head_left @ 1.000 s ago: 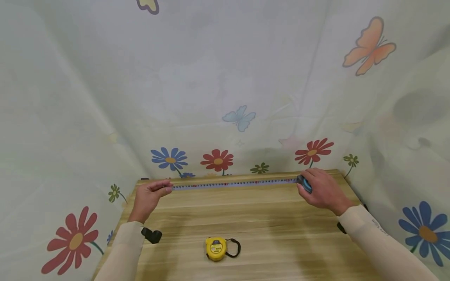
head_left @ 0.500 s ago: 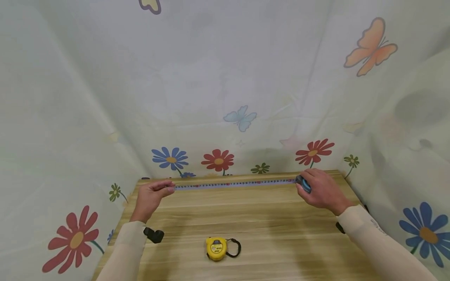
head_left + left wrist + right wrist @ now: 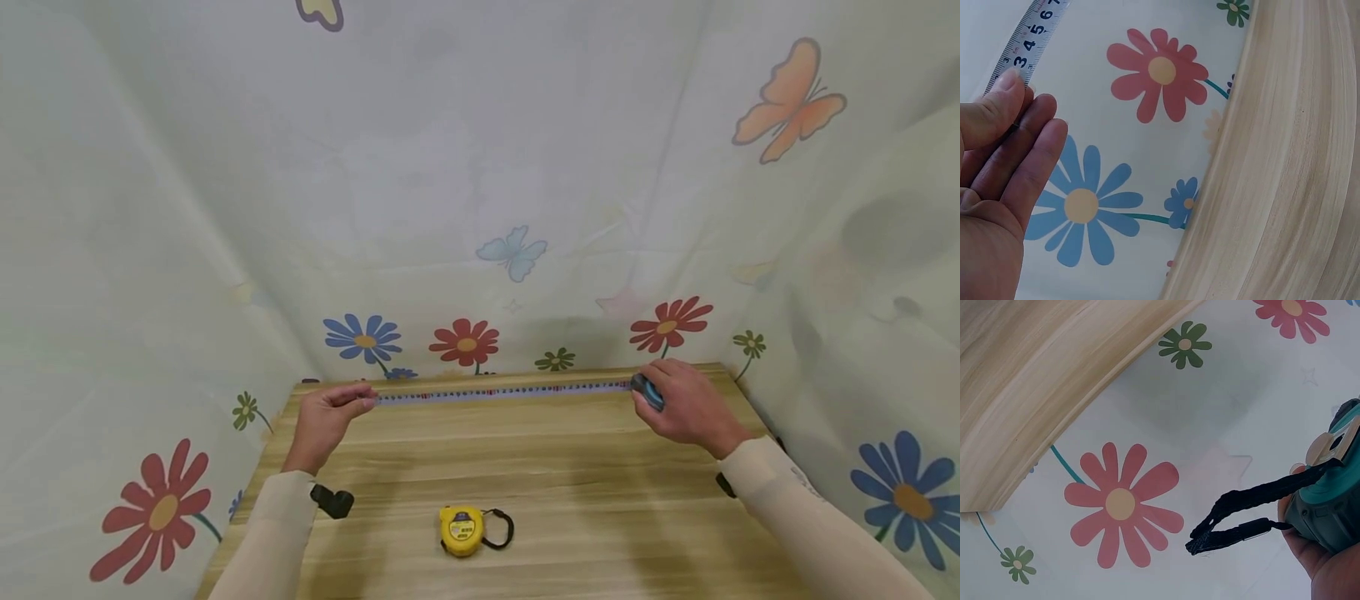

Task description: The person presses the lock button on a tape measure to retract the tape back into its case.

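Head view: Thin flat blade (image 3: 525,390), numbered, stretched straight across mid-frame near the far edge of the wood-grained tabletop (image 3: 487,458). Left hand (image 3: 322,425), centre-left, pinches its end. Right hand (image 3: 686,408), centre-right, grips the blue-and-dark case (image 3: 650,393), mostly covering it. Lower centre, on the wood: rounded yellow tape measure (image 3: 461,532), black cord loop (image 3: 501,530) at its right. Creased pale sheeting (image 3: 420,167) behind, printed with flowers and butterflies.

Left wrist view: Blade at upper left, its figures large, 3 to 7; thumb over it, hiding the tip. Sheeting fills the centre, smooth-grained wood the right.

Right wrist view: Case at right edge, cut by the frame, teal and dark, bulging. Shows a dark woven strap (image 3: 1260,490) looping leftward, unseen from the head.
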`<state>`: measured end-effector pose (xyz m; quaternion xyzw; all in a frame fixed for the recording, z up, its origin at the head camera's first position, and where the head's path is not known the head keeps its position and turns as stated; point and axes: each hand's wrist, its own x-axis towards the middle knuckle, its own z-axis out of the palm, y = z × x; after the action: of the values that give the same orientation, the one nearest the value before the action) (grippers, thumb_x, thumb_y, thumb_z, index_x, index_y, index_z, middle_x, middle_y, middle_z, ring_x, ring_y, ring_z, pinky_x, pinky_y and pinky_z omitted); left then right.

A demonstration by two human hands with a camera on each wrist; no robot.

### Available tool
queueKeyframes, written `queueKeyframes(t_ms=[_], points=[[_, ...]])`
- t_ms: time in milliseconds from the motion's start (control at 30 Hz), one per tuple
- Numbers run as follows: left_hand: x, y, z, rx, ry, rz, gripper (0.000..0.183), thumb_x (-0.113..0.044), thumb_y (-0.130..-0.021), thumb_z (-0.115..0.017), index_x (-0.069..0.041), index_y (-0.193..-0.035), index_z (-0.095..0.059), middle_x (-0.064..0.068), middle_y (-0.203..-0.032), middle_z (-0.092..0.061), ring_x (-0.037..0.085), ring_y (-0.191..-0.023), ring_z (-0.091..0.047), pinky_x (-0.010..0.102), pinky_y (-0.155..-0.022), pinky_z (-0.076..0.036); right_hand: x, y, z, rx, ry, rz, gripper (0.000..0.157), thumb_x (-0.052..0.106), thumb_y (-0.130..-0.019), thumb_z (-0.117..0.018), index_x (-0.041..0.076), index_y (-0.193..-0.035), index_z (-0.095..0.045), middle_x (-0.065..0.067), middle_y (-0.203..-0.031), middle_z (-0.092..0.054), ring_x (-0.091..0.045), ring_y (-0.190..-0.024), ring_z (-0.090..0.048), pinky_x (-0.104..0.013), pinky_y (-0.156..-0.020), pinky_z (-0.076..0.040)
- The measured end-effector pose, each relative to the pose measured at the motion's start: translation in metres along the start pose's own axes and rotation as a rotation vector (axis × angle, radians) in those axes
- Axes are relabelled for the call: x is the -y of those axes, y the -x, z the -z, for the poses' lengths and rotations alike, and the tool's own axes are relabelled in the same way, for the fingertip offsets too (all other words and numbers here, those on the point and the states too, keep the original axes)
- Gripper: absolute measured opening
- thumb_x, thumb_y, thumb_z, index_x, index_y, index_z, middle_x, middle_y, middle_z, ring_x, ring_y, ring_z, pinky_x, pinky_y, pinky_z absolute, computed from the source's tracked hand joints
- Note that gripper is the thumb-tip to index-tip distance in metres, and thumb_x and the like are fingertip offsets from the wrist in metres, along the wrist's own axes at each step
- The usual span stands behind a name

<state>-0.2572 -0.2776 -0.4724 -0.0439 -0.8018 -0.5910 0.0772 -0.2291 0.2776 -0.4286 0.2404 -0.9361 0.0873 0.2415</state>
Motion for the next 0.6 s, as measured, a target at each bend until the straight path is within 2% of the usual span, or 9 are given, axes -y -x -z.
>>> queueKeyframes(t_ms=[233,600], points=[[-0.0016,-0.0002,-0.0022,0.002,-0.024,-0.003,0.034,-0.023,-0.094,-0.08,-0.005,-0.122,-0.077,0.008,-0.115,-0.08,0.0,-0.096,-0.075,0.014,-0.087,-0.058,0.0009,-0.0015,0.0018,0.003,-0.001,0.007,0.026,0.027,-0.089,-0.073,0.004,-0.101,-0.071,-0.012,-0.097,-0.071,-0.027,-0.084,-0.066,-0.048,-0.078,-0.06],[-0.0033,-0.0008,-0.0055,0.005,-0.038,-0.005,0.032,-0.023,-0.094,-0.08,-0.003,-0.119,-0.077,0.007,-0.112,-0.081,0.001,-0.095,-0.076,0.015,-0.086,-0.058,0.0013,-0.003,0.0025,-0.007,-0.006,0.018,0.025,0.026,-0.089,-0.073,0.004,-0.1,-0.071,-0.011,-0.095,-0.071,-0.027,-0.084,-0.066,-0.049,-0.077,-0.06]])
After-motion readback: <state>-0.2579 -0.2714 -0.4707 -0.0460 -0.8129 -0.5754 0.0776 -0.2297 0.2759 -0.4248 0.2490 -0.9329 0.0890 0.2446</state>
